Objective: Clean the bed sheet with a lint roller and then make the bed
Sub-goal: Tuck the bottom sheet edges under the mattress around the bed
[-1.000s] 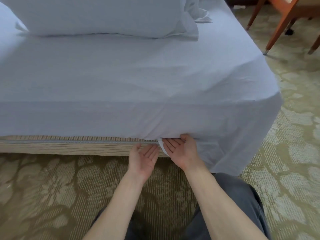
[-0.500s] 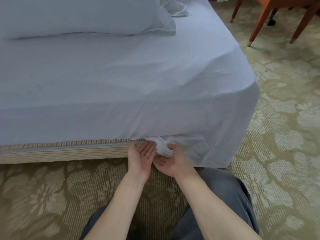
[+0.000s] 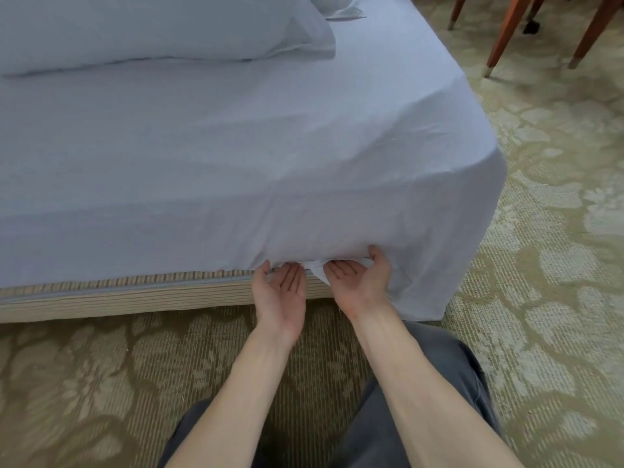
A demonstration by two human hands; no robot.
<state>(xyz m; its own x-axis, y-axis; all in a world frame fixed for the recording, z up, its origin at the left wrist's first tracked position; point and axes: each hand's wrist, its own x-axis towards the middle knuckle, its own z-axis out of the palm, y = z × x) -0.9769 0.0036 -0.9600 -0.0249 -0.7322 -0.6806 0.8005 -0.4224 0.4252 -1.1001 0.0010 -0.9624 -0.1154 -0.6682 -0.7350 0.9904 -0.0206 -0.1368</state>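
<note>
- a pale blue fabric pillow [image 3: 152,28] lies in the upper left of the frame, on top of the bed.
- the pale blue cotton bed sheet [image 3: 236,146] covers the mattress across the upper and middle frame and hangs down its near side. at the right corner it drapes loose toward the floor.
- a beige ribbed bed base [image 3: 118,292] shows under the sheet's hem at the middle left.
- the left hand [image 3: 282,292], just below centre, is palm up with straight, relaxed fingers. its fingertips are slid under the hem and it grasps nothing.
- a small crumpled fold of white cloth [image 3: 315,266] pokes out between the two hands.
- the right hand [image 3: 361,282] is also palm up, fingers straight and pushed under the hem, with the thumb resting on the sheet's outer face.
- dark grey trousers [image 3: 439,383] fill the bottom centre and right.
- an olive floral-patterned carpet [image 3: 540,298] covers the floor.
- reddish wooden chair legs [image 3: 506,28] stand in the upper right.
</note>
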